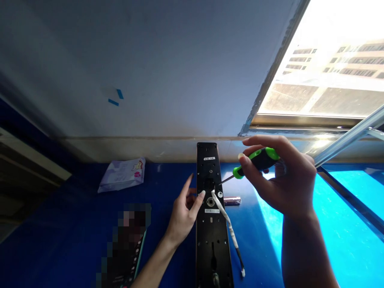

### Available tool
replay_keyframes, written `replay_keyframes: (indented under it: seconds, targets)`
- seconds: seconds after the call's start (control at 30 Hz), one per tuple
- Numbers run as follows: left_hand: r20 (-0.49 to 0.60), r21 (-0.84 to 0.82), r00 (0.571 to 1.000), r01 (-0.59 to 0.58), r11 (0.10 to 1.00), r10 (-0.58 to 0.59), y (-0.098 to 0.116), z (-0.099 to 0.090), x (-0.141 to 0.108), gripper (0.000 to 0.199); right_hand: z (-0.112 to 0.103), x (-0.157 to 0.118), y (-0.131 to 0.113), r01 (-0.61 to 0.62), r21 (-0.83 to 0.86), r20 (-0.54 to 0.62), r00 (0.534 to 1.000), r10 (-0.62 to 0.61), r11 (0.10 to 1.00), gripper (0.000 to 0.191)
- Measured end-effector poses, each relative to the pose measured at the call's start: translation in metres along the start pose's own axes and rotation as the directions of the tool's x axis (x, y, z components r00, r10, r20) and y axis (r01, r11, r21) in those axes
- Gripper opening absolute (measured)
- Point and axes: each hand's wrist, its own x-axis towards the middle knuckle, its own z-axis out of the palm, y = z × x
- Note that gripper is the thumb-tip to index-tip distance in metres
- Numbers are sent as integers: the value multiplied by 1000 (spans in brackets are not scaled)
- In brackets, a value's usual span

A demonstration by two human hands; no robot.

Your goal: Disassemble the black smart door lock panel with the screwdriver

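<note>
A long black door lock panel (211, 230) lies with its back face up on the blue table, studded with small screws and holes. My left hand (183, 218) grips its left edge, thumb on the back face and the other fingers along the side. In my right hand (288, 180) is a green and black screwdriver (259, 162), slanting down leftward so that its tip meets or nearly meets the panel's right edge; contact is hard to tell. A white-sleeved cable (229, 226) leaves the panel near its middle and ends in a small white plug. Under the right edge, a copper-coloured lever handle (232, 201) sticks out.
A pale purple packet (121, 174) sits at the table's back left. Nearer on the left is a dark, partly blurred-out object (129, 248) with a teal edge. Behind the table (168, 180) stands a wall, with a window at right. A metal bar (348, 136) crosses at right.
</note>
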Motion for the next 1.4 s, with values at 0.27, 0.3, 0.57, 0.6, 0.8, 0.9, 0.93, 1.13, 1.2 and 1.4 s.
replay_keyframes:
  seconds: [0.27, 0.3, 0.57, 0.6, 0.8, 0.9, 0.93, 1.13, 1.2, 1.4]
  targets:
    - [134, 9, 990, -31, 999, 30, 1, -6, -1, 81, 13, 0, -7, -23, 148, -117, 992, 40, 989, 30]
    - [160, 0, 987, -31, 1000, 31, 2, -6, -2, 83, 14, 0, -7, -23, 143, -106, 994, 38, 989, 29]
    - [311, -30, 950, 13, 999, -3, 3, 2, -14, 93, 20, 0, -7, 28, 100, -50, 998, -23, 995, 22]
    - [315, -31, 949, 15, 999, -4, 2, 3, -15, 93, 20, 1, -7, 40, 103, -40, 999, -36, 994, 21]
    - [324, -25, 946, 28, 999, -18, 2, 4, -17, 88, 21, 2, -9, 63, 85, -12, 998, -62, 994, 19]
    - [347, -20, 938, 24, 1000, -15, 5, 4, -17, 84, 15, 2, -10, 35, 51, -55, 998, -32, 998, 19]
    - [354, -17, 935, 22, 1000, -15, 6, 4, -17, 83, 12, 2, -11, 11, 33, -77, 997, -8, 999, 19]
    - [303, 56, 953, 10, 998, -26, 10, 12, -22, 62, -10, 4, -5, -33, -134, -149, 989, 13, 990, 17]
    - [255, 69, 967, 10, 998, -27, 9, 16, -22, 59, -14, 5, -1, -52, -148, -151, 988, 29, 988, 17]
    - [179, 224, 979, -133, 966, 93, 9, 27, -14, 47, -10, 6, 12, -68, -99, -52, 997, 63, 993, 14]
